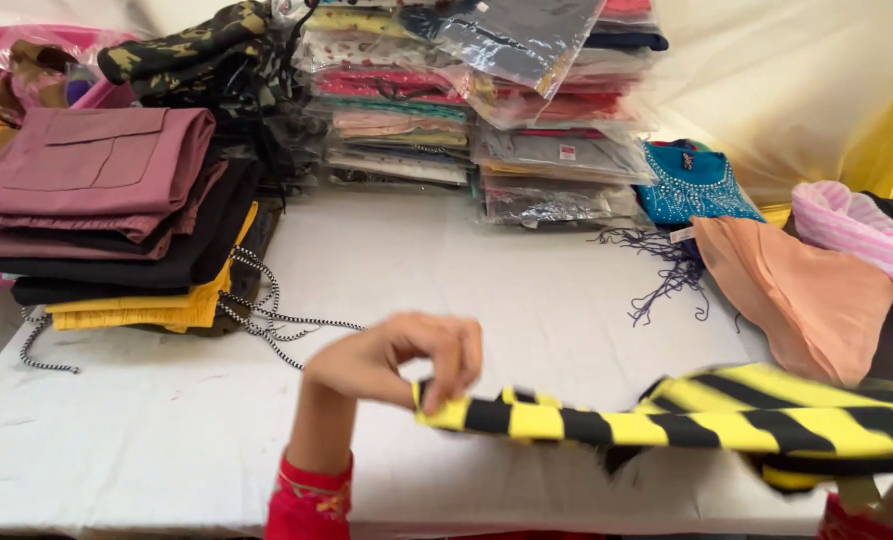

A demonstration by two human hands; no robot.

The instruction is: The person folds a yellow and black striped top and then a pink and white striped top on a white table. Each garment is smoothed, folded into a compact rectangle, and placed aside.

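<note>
White-covered desk [526,290], largest item: behind the yellow-and-black striped garment [726,420], stacks of plastic-bagged clothes [486,100]; to its far left, a pile of folded maroon, black and yellow cloth [116,220]; just behind its right end, loose peach [806,290] and pink-striped [856,235] pieces. Striped garment held stretched just above the near desk edge, motion-blurred, not yet folded or laid flat, so judged early in handling with folding and stacking left. Left hand [391,360] with grip pinched on the garment's left end; right hand mostly out of view at the lower right, grip cannot be told.
</note>
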